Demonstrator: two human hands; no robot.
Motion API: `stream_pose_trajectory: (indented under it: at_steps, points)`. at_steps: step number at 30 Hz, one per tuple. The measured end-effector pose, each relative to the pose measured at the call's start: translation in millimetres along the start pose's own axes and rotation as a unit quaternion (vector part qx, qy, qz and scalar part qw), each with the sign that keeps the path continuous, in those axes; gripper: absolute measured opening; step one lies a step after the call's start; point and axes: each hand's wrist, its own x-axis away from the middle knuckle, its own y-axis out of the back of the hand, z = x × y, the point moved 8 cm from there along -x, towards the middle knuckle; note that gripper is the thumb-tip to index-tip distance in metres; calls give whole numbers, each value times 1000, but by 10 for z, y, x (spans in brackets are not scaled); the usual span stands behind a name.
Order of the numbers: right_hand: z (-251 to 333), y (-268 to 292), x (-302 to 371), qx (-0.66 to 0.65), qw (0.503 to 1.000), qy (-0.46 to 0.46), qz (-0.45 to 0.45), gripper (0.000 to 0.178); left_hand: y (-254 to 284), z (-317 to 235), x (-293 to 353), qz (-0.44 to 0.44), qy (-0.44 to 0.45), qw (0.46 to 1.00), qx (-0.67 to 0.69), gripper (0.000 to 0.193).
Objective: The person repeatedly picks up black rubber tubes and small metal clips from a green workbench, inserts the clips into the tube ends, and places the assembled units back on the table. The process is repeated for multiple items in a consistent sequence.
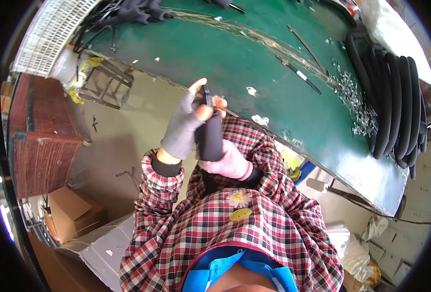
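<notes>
In front of my body, near the table edge, I hold a black foam-sleeved piece [209,138] between both hands. My left hand [182,127], in a grey fingerless glove, is closed around its upper end, where a narrow dark part sticks out. The left index finger points up beside that part. Lower down, my right hand [231,163], in a pink glove, grips the bottom end of the sleeve; most of its fingers are hidden behind the piece.
The green table [201,53] carries bent black foam tubes [393,102], a pile of small metal parts [356,100], a black rod with a white band [299,74] and dark foam-covered pieces [132,13]. Left stand a wooden stool [106,80], a red-brown cabinet [45,136] and a cardboard box [76,214].
</notes>
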Motion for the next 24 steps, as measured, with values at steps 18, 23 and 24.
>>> stream_pose_trajectory:
  at_steps: [18,23,24]
  points:
    - [3015,2043,1519,602,649,135,-445,18,-540,206,100,82,16,891,-445,47]
    - [3087,2494,1121,801,482,122,-333,19,-640,248,26,79,1,896,-438,52]
    - [2998,2533,996,830,453,88,-312,19,-629,260,51,71,0,895,-441,52]
